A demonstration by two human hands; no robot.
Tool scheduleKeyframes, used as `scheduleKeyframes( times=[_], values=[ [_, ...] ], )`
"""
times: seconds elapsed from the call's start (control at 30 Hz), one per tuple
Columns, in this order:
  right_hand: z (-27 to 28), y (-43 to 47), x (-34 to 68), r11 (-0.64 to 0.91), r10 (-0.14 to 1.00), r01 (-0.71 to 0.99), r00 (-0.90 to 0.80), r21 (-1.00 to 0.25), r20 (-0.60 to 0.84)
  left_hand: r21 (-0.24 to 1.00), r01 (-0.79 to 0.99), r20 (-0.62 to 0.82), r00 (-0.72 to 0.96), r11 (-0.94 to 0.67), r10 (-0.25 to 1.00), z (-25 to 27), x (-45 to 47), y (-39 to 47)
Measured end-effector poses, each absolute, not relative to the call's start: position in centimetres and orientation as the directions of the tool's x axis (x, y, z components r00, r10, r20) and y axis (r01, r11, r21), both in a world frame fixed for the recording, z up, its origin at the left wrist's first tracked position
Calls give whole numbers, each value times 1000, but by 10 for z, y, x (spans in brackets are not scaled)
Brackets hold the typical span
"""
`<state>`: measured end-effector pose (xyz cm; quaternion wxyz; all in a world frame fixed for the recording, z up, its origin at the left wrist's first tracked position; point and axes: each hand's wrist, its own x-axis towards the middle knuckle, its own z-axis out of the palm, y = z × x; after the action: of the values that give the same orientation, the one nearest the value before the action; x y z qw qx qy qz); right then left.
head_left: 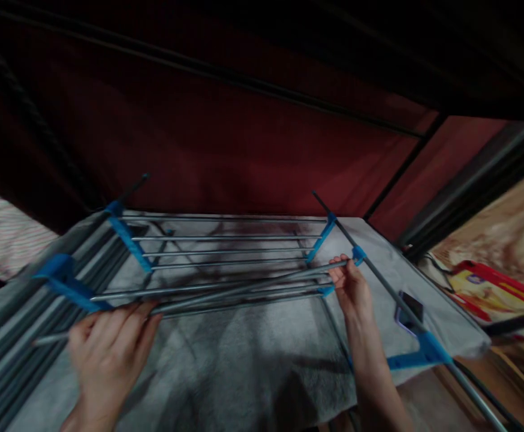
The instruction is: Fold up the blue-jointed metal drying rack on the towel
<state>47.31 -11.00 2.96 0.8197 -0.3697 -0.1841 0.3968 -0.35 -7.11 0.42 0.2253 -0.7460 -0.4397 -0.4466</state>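
Head view: my left hand (pixel 111 342) and right hand (pixel 352 287) clasp one slim grey metal rod (pixel 253 286); slack pinching could drop it.

Smooth grey metal with a dull, satin sheen marks the held tube (pixel 253 285) and the crossbars (pixel 226 238), set against blue brackets (pixel 131 242) that look like matt moulded plastic. Under the metalwork lies a grey cloth (pixel 226 360), soft, matt and faintly fuzzy, while a phone (pixel 415 305) shows a dark, smooth, glass-like face. Dull red sheeting (pixel 226 150), smooth-looking with little shine, contrasts with the soft, matt fabric of a striped cloth (pixel 10 234).
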Motion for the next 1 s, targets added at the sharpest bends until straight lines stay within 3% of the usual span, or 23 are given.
scheduleKeyframes(
  times=[0.07, 0.13, 0.43, 1.0],
  values=[
    [24, -110, 480, 409, 766, -485, 643, -773, 2, -76, 870, 847, 315, -488, 429, 28, 8, -79],
    [17, -107, 487, 414, 743, -451, 669, -790, 8, -96, 871, 829, 338, -482, 446, 42, 16, -82],
    [20, -104, 488, 381, 659, -426, 747, -820, -82, -37, 865, 801, 326, -501, 502, 58, 20, -75],
    [15, -101, 491, 359, 649, -404, 756, -842, -86, -31, 861, 773, 342, -507, 535, 64, 23, -56]
  ],
)
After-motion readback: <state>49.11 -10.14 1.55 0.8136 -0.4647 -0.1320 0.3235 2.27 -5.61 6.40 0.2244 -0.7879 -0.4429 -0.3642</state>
